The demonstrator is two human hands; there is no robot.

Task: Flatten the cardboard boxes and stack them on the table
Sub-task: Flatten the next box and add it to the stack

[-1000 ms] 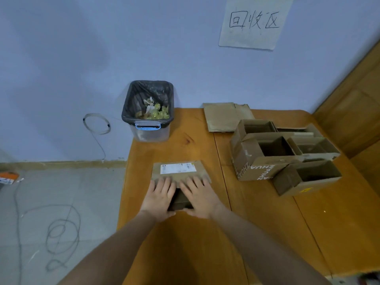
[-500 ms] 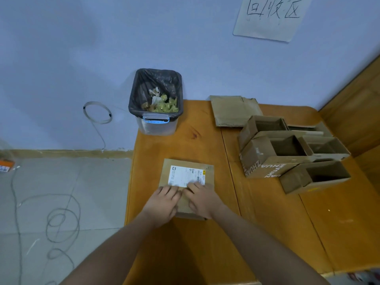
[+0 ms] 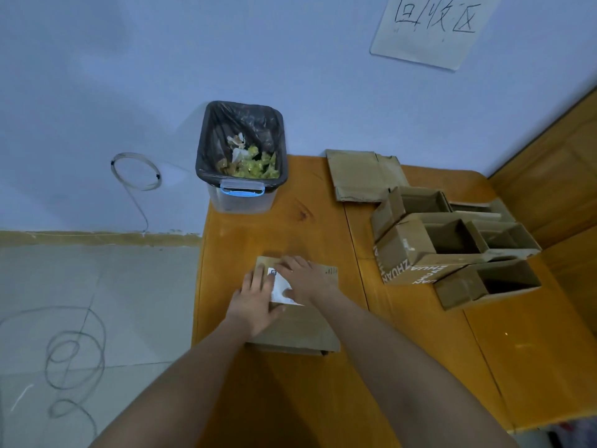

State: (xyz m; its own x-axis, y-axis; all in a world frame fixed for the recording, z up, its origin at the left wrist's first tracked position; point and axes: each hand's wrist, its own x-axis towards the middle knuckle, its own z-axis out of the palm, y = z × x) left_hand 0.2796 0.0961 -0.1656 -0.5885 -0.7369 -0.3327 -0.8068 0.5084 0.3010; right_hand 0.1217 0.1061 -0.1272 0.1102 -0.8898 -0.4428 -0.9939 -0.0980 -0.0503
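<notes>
A flattened brown cardboard box with a white label lies on the wooden table in front of me. My left hand presses flat on its left part, fingers spread. My right hand lies palm down over the label, fingers pointing left. Several open, unflattened boxes stand in a cluster at the right. Another flattened box lies at the table's far edge by the wall.
A clear bin with a black bag holding scraps stands at the table's far left corner. Cables lie coiled on the tiled floor to the left. A wooden cabinet stands at the right.
The box has gone from half-collapsed to flat. Both hands have slid forward over it, the right one now covering the label.
</notes>
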